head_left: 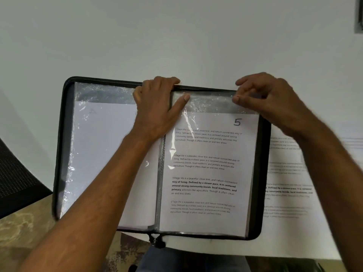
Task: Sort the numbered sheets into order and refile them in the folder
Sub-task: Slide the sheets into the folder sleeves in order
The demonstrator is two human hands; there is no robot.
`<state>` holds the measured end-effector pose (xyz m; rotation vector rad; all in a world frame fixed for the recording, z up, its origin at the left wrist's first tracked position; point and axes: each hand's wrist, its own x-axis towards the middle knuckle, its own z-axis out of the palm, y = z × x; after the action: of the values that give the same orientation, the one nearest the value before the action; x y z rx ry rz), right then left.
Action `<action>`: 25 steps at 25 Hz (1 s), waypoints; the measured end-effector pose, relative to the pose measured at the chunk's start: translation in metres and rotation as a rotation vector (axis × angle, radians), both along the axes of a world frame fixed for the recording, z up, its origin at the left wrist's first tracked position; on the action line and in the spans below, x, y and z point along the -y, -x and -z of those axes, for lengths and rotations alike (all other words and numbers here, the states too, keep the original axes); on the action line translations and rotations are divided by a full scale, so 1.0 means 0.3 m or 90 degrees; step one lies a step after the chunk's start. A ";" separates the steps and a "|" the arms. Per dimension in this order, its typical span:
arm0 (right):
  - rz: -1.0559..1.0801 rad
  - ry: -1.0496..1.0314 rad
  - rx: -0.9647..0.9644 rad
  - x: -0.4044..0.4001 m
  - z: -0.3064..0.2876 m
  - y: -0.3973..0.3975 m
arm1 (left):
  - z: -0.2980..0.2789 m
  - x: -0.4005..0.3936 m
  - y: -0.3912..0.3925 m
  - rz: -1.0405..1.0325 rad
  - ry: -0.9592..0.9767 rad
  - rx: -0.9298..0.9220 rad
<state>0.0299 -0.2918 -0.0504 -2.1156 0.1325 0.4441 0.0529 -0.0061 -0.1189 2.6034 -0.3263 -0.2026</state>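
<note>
Refiling sheet 5 (208, 173) in the folder (60, 154)

Left hand (155, 107) pressed flat by the spine; right fingers (236, 99) pinched the sleeve's (212, 104) top edge, probably seating it before loading another.

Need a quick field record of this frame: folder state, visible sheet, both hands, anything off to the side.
folder: zip folder lies open on white table
right sleeve: holds sheet marked 5, printed text
left sleeve: blank-looking sheet
left hand: rests on top of spine, fingers over top edge
right hand: pinches top of right plastic sleeve
side: loose printed sheets right of folder
</note>
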 end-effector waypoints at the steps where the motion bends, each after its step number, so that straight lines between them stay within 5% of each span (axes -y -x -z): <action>1: 0.078 -0.055 0.004 -0.013 0.013 0.045 | -0.002 -0.004 0.038 -0.001 0.001 0.007; 8: 0.367 -0.207 -0.140 -0.128 0.000 0.396 | -0.020 -0.054 0.425 0.044 -0.016 -0.074; 14: 0.263 -0.155 -0.327 -0.195 -0.094 0.491 | -0.069 -0.096 0.549 0.009 0.083 -0.129; 21: 0.158 -0.476 -0.342 -0.415 -0.168 0.413 | -0.189 -0.215 0.460 -0.268 0.445 -0.278; 25: 0.021 -0.457 -0.306 -0.588 -0.112 0.396 | -0.233 -0.316 0.390 -0.388 0.479 -0.389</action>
<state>-0.0888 -0.1153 -0.0169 -1.2777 0.2416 0.8331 -0.0641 0.0886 -0.0488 1.6810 0.5122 -0.5161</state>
